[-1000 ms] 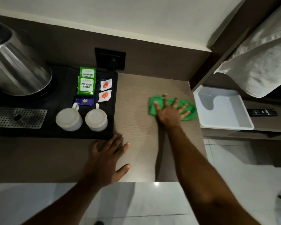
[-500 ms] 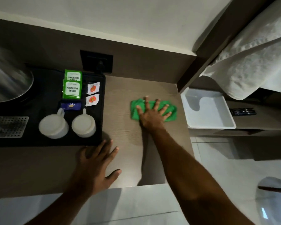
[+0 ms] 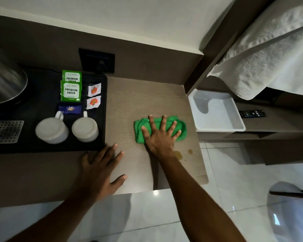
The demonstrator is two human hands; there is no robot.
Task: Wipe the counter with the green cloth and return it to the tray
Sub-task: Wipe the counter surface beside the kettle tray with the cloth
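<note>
The green cloth (image 3: 140,132) lies bunched on the right part of the wooden counter (image 3: 140,95). My right hand (image 3: 160,137) presses flat on top of it with fingers spread, covering its middle. Palm down, my left hand (image 3: 100,172) rests on the counter near the front edge and holds nothing. The white tray (image 3: 220,130) sits just right of the counter on a lower shelf and has nothing in it. Two small yellowish stains (image 3: 178,154) show on the counter just behind my right wrist.
A black tray (image 3: 42,105) on the left carries two upturned white cups (image 3: 51,130), tea sachets (image 3: 71,90) and a steel kettle (image 3: 5,84). A wall socket (image 3: 96,60) is behind it. A white towel (image 3: 269,58) hangs at the upper right above a remote (image 3: 252,113).
My right hand has slid the green cloth along the counter, away from the back right corner and closer to me. My left hand has stayed flat in place.
</note>
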